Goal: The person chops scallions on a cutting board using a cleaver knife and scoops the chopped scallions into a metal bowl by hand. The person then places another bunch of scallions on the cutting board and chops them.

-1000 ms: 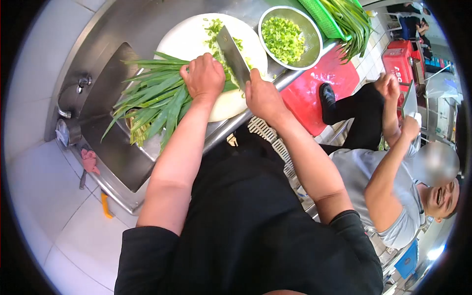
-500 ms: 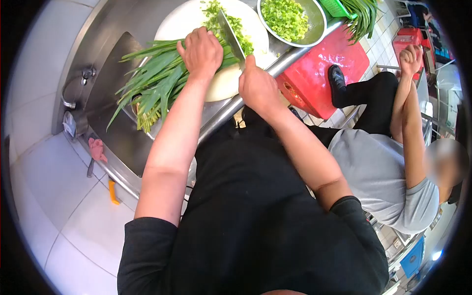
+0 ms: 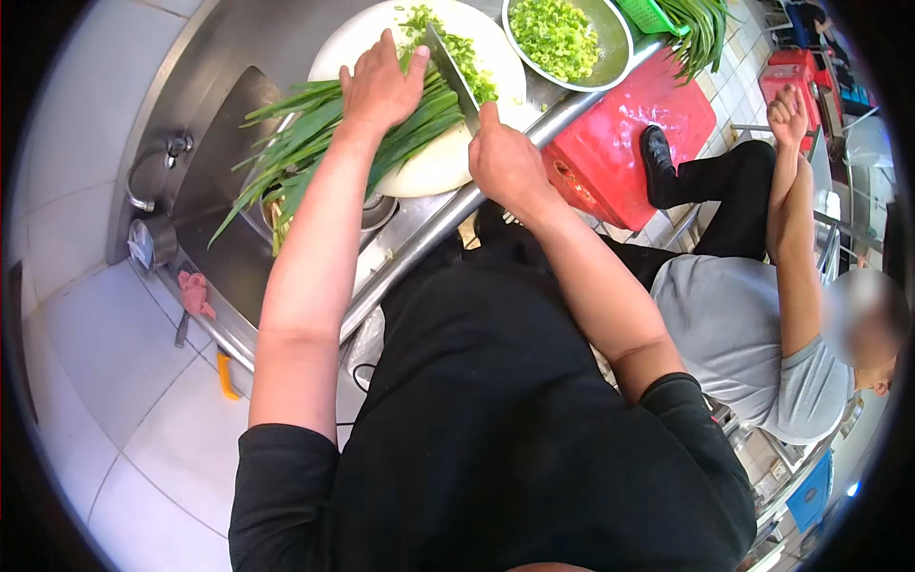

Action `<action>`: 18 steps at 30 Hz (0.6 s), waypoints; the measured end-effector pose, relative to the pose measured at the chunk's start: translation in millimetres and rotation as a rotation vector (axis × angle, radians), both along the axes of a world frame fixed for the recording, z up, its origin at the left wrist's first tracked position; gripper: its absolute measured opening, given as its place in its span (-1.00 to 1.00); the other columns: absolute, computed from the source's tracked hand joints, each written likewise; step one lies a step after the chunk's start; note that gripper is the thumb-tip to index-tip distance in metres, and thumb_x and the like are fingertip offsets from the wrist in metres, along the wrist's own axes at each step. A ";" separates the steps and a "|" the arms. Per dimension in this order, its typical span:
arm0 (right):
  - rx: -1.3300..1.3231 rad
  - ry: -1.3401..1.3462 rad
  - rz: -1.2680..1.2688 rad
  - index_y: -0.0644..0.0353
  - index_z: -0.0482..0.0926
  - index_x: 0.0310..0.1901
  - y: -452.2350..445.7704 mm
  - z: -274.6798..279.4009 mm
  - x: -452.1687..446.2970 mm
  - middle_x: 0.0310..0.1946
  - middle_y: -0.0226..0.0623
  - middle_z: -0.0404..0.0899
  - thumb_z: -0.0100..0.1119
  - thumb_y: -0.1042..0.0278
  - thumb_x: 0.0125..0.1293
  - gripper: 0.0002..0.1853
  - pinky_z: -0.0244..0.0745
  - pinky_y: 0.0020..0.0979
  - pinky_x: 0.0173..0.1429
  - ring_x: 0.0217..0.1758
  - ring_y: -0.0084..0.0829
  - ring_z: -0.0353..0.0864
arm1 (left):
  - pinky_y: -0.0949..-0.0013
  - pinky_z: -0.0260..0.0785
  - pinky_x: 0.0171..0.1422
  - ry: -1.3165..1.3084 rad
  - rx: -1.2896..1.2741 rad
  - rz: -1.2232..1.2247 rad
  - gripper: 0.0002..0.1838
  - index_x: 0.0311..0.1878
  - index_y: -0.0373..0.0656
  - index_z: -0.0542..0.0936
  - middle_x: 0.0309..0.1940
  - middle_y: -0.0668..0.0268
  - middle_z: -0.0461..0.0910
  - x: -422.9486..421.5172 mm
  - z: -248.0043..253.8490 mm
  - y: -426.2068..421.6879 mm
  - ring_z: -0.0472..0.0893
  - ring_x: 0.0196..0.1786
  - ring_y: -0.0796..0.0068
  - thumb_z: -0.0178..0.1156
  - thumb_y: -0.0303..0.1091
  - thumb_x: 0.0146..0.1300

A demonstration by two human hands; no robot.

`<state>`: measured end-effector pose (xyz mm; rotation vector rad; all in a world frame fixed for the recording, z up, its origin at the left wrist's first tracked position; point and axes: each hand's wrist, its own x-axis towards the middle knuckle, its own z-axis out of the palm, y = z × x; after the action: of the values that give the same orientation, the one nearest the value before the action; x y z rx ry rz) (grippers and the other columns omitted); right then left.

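Observation:
My right hand (image 3: 510, 162) is closed around the handle of a kitchen knife (image 3: 452, 76). Its blade stands on the round white cutting board (image 3: 353, 43), between the long scallions (image 3: 305, 129) and the chopped scallions (image 3: 462, 50). Over the scallion bunch, my left hand (image 3: 381, 88) has its fingers and thumb spread apart. Whether its palm presses on the stalks I cannot tell. The uncut stalks run off the board's left side over the sink. Beside the board, a metal bowl (image 3: 618, 69) holds more chopped scallions (image 3: 553, 38).
The board lies on a steel sink (image 3: 224, 124) with a faucet (image 3: 143, 181) at the left. A green basket (image 3: 653, 14) and more scallions (image 3: 701, 33) are at the top right. A red box (image 3: 624, 133) stands beyond the rim. A person in grey (image 3: 734, 329) sits at the right.
My left hand has shifted up and left, and its fingers have spread from their curled position on the bunch. The knife stays at nearly the same place on the board.

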<state>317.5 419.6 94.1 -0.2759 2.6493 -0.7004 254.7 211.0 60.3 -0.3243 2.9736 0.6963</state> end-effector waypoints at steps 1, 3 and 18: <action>0.004 -0.002 0.011 0.32 0.39 0.08 -1.5 0.2 -0.2 -0.26 0.27 0.76 0.06 0.41 0.50 -0.77 0.64 0.23 0.08 -0.10 0.28 0.79 | -0.39 -0.22 0.81 -0.074 -0.022 0.026 -0.08 0.72 -0.31 0.19 0.67 -0.07 0.31 -5.0 4.1 -5.3 0.23 0.75 0.01 -0.17 0.33 0.65; 0.006 -0.005 0.021 0.32 0.39 0.08 -3.4 -0.9 2.2 -0.27 0.26 0.76 0.06 0.42 0.50 -0.77 0.64 0.23 0.06 -0.12 0.28 0.79 | -0.40 -0.20 0.80 -0.171 -0.035 0.040 -0.08 0.72 -0.28 0.21 0.67 -0.07 0.33 -15.1 8.2 -19.1 0.25 0.74 0.02 -0.21 0.35 0.66; -0.012 -0.028 0.028 0.30 0.39 0.16 -0.5 -3.9 -1.3 -0.26 0.26 0.74 0.07 0.38 0.50 -0.70 0.58 0.30 0.08 -0.07 0.33 0.75 | 0.15 0.62 0.18 0.027 0.148 -0.167 -0.63 0.18 -0.15 0.74 0.02 0.18 0.80 25.4 14.6 -54.0 0.78 -0.01 0.25 0.47 -0.25 0.37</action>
<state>316.2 419.1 90.2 -0.3042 2.6102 -0.7061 280.0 157.0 74.8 -0.0572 2.9076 0.9000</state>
